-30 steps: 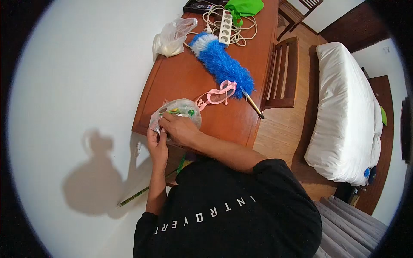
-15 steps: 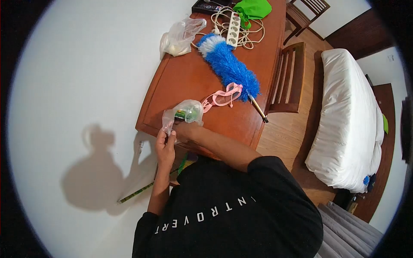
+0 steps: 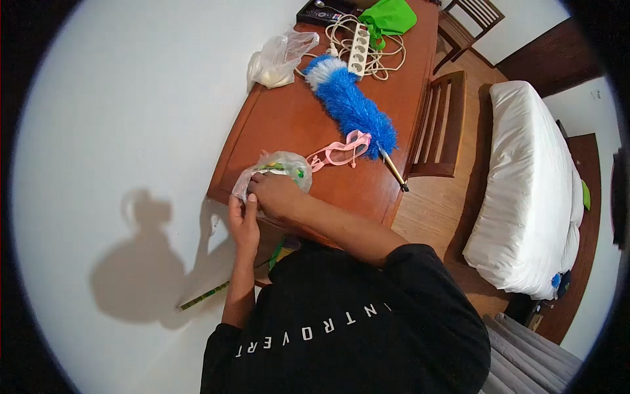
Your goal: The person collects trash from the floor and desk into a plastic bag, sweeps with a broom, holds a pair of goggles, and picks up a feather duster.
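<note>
A clear plastic bag (image 3: 300, 164) with green, yellow and white contents sits at the near left corner of the brown table (image 3: 262, 131). My left hand (image 3: 244, 220) grips the bag's near left edge between thumb and fingers. Over the bag's opening, my right hand (image 3: 274, 194) is bent with its fingers closed on something I cannot make out. Pink goggles (image 3: 341, 151) lie just right of the bag, touching the handle end of a blue and white fluffy duster (image 3: 354, 105).
At the table's far end are another plastic bag (image 3: 279, 62), a white power strip (image 3: 359, 51) with coiled cable, a green bag (image 3: 388, 18) and a black tray (image 3: 321, 13). A wooden chair (image 3: 441, 125) stands at the right edge, with a white bed (image 3: 515, 190) beyond.
My right hand has come up from lower inside the bag to its opening, its fingers bent. My left hand has shifted slightly left with the bag's edge.
</note>
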Demonstrator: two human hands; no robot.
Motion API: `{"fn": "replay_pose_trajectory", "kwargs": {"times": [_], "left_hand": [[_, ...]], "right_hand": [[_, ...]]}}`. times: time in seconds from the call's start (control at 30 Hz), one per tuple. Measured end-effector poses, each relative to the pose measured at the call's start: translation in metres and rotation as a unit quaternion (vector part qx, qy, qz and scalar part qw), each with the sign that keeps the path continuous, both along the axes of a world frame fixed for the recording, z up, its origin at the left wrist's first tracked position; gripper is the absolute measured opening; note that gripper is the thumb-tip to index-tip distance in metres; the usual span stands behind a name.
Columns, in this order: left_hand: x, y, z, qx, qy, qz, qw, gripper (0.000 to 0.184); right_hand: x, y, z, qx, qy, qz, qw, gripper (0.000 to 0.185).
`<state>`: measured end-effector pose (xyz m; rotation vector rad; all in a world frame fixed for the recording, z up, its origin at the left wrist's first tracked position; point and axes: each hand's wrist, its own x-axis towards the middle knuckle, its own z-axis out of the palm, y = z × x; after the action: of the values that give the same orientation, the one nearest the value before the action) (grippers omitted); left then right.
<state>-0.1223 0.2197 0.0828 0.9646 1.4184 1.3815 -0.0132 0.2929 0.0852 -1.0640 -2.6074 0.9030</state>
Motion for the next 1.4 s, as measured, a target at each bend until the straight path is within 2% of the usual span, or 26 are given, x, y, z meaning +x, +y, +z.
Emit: {"fn": "replay_pose_trajectory", "kwargs": {"times": [0.2,0.27,0.43,0.5,0.57,0.67,0.77,0.9,0.97,1.0,1.03,1.07,1.13,1.3,1.37,1.4], "left_hand": [[-0.006,0.004,-0.004,0.001,0.018,0.000,1.000,0.026],[-0.006,0.006,-0.008,0.008,0.018,-0.005,1.000,0.025],[-0.003,0.001,-0.004,-0.025,0.010,0.011,1.000,0.023],[-0.008,-0.001,-0.007,-0.062,0.022,-0.024,0.998,0.027],[-0.002,-0.001,-0.011,-0.043,0.036,-0.022,0.998,0.029],[0.007,-0.004,-0.002,-0.034,0.067,-0.042,0.996,0.033],[0.005,-0.010,-0.008,-0.059,0.097,-0.087,0.990,0.036],[0.002,-0.007,-0.011,-0.028,0.069,-0.066,0.995,0.037],[-0.004,-0.005,-0.014,-0.002,0.069,-0.060,0.996,0.037],[-0.006,-0.004,-0.012,-0.004,0.062,-0.045,0.997,0.037],[-0.008,-0.002,-0.011,-0.007,0.055,-0.031,0.998,0.037],[-0.010,0.001,-0.022,0.031,0.094,-0.003,0.995,0.035],[-0.010,0.002,-0.022,0.021,0.076,-0.002,0.997,0.035],[-0.007,0.005,-0.011,-0.013,0.053,0.003,0.998,0.031],[-0.011,0.010,-0.003,-0.048,-0.023,0.035,0.998,0.025],[-0.017,0.011,-0.003,-0.058,-0.055,0.051,0.995,0.020]], "right_hand": [[0.003,-0.010,-0.005,0.109,0.102,-0.036,0.988,0.024],[0.003,-0.011,-0.007,0.041,0.101,-0.045,0.993,0.026],[0.008,-0.013,-0.005,-0.001,0.040,-0.029,0.999,0.031],[0.008,-0.018,-0.017,-0.003,0.015,-0.020,1.000,0.034],[0.005,-0.023,-0.034,-0.007,-0.039,-0.004,0.999,0.040],[-0.005,-0.020,-0.089,-0.028,-0.046,0.005,0.999,0.041],[-0.004,-0.015,-0.100,-0.071,-0.054,0.025,0.996,0.038],[-0.006,-0.003,-0.062,-0.137,-0.044,-0.031,0.989,0.028],[0.000,-0.002,-0.016,-0.024,-0.056,-0.039,0.997,0.024],[-0.001,-0.003,-0.011,0.021,-0.027,-0.060,0.998,0.023],[-0.001,-0.002,-0.008,0.021,-0.028,-0.061,0.998,0.023],[-0.001,0.000,-0.006,0.028,0.008,-0.066,0.997,0.023],[0.003,-0.002,-0.006,0.036,0.074,-0.071,0.994,0.024],[0.016,-0.008,0.012,0.003,0.105,-0.056,0.993,0.024],[0.024,-0.010,0.014,-0.013,0.104,-0.062,0.993,0.023],[0.030,-0.013,0.012,0.026,0.172,-0.085,0.981,0.021]]}}
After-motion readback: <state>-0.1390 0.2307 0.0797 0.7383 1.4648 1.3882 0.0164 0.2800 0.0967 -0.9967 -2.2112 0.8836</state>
